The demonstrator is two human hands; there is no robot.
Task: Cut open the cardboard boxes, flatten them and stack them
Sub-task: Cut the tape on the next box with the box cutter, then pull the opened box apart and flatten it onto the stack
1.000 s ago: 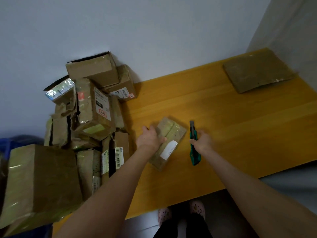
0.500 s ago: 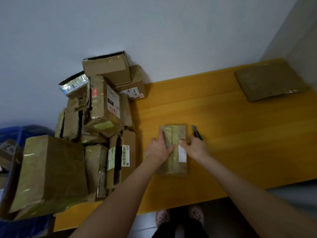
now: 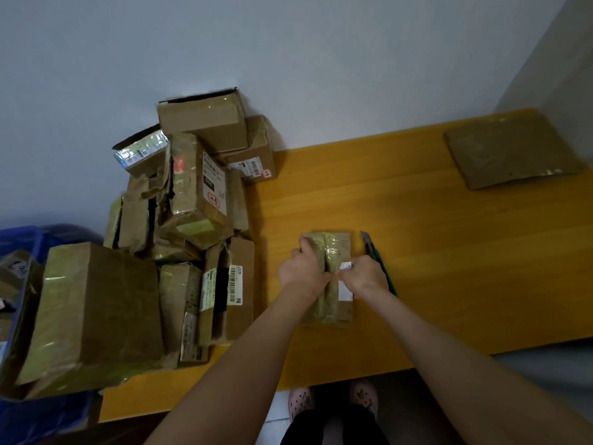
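Clasped the box, on the tabletop just left of the knife, with left hand and right hand, each grip curled into its seam. Judged light, crushable, tape-slick; best held by flap edges.

Knife partly behind right hand, blue crate cropped at left, labels unreadable

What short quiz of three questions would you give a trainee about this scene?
1. True or false: the utility knife lies left of the small box.
2. Where on the table is the flattened cardboard? A) far right corner B) near left corner C) centre
3. Which hands hold the small box?
Key: 1 false; 2 A; 3 both, left hand and right hand.
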